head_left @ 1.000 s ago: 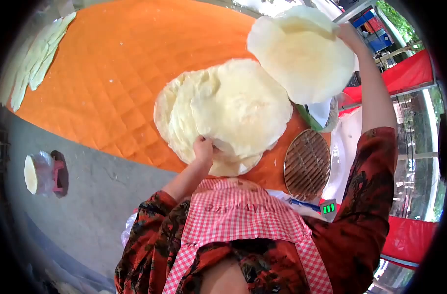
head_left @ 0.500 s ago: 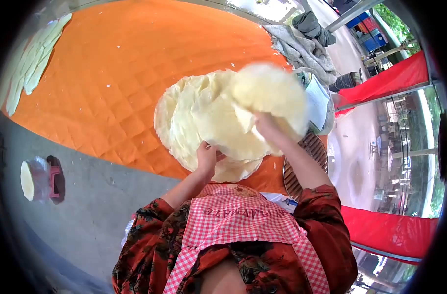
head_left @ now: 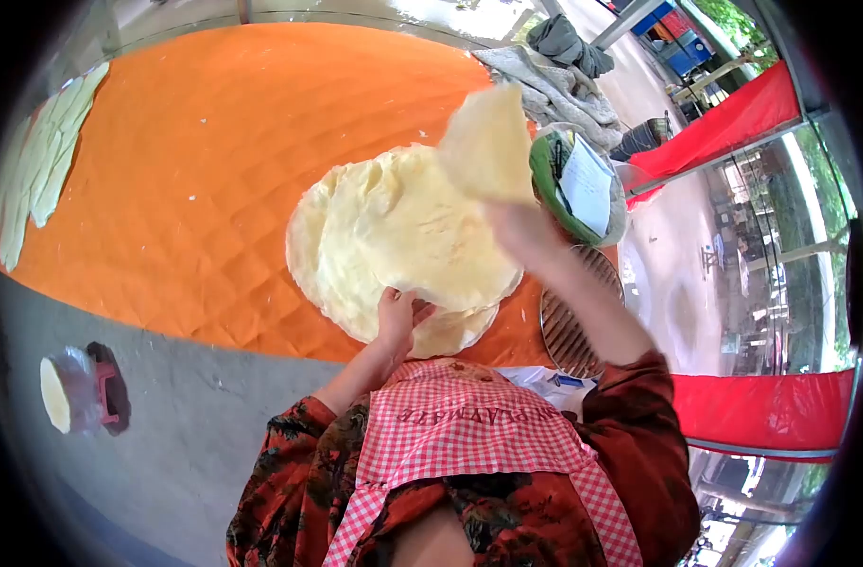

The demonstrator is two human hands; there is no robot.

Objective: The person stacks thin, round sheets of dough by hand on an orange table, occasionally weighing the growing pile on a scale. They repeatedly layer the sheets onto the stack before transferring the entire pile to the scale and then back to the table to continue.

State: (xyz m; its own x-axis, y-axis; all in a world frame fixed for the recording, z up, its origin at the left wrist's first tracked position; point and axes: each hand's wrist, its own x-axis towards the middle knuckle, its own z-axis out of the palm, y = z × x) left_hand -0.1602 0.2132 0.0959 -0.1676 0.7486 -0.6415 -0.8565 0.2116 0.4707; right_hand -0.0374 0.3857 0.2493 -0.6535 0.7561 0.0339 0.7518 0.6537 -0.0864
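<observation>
Right hand clamped on one thin pale round dough sheet, held tilted in the air over the far right of the stack of pale round sheets — sheet blurred. Left hand fingers pinched on the stack's near edge; the stack lies on the orange quilted cloth.

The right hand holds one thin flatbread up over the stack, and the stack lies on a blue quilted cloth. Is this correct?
Not quite: the quilted cloth is orange, not blue, as the head view shows. The rest stands: the right hand holds one thin flatbread up over the stack, which lies on that cloth.
</observation>
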